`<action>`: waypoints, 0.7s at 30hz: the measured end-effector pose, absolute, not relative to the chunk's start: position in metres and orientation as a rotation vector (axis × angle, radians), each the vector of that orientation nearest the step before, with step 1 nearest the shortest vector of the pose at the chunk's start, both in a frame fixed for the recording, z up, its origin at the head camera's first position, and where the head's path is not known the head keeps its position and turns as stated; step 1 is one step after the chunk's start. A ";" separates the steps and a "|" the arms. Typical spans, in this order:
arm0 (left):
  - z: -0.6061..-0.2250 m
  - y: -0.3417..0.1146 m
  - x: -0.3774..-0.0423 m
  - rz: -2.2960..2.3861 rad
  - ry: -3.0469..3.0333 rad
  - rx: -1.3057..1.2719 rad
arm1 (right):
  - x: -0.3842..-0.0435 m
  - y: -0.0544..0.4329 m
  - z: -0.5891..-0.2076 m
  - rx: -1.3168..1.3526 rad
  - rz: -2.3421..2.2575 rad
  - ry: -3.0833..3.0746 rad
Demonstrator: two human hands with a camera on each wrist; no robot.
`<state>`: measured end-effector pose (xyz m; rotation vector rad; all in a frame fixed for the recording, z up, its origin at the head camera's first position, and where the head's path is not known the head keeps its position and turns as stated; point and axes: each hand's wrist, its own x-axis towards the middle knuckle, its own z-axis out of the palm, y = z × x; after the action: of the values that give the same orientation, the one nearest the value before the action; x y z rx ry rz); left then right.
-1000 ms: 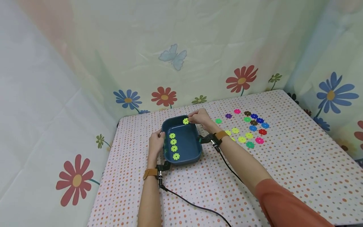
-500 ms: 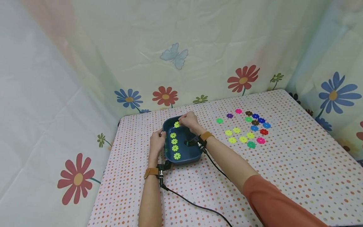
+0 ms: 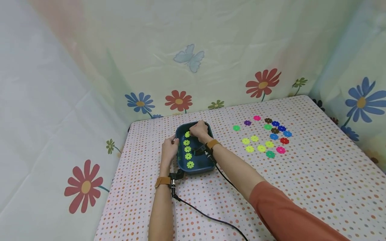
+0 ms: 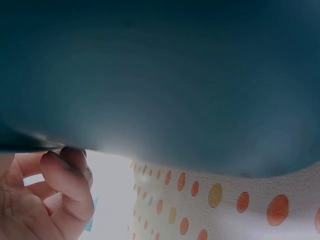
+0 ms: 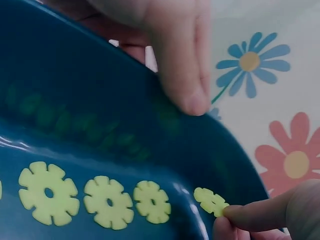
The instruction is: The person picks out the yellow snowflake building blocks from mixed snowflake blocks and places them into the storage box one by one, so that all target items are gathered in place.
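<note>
A dark blue plastic bin point(image 3: 201, 168) stands on the table, several yellow flower-shaped discs point(image 3: 187, 149) lined up along the left of its floor. My left hand point(image 3: 170, 151) grips the bin's left rim; in the right wrist view its thumb point(image 5: 187, 95) lies over the edge. Inside the bin, toward the far left corner, my right hand point(image 3: 199, 131) pinches another yellow flower-shaped disc point(image 5: 206, 199) between thumb and fingertip. That disc is tilted, beyond the far end of the row. The bin's outer wall point(image 4: 175, 90) fills most of the left wrist view.
Loose flower-shaped discs in several colours lie right of the bin, among them a red disc point(image 3: 284, 141), a purple disc point(image 3: 247, 123) and yellow discs point(image 3: 261, 148). Black cables point(image 3: 208, 217) run from both wrists. A printed curtain point(image 3: 144, 50) hangs behind the dotted tabletop point(image 3: 223, 207).
From the bin's far right corner, my right hand has carried the yellow disc left and lowered it to the row's far end. My left hand has kept its hold on the rim.
</note>
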<state>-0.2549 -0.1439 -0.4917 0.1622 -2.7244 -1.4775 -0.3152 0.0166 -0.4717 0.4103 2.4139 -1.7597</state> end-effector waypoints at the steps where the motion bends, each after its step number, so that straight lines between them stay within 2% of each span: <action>1: -0.492 -0.144 -0.255 -1.472 -2.727 0.158 | -0.315 0.015 -0.473 0.425 -1.757 2.416; 21: -0.493 -0.146 -0.255 -1.428 -2.699 0.059 | -0.318 -0.005 -0.488 0.453 -1.654 2.571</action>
<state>-0.2551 -0.1457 -0.4929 0.0591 -2.6987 -1.4282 -0.3185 -0.0051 -0.4877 0.4531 2.5706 -1.6539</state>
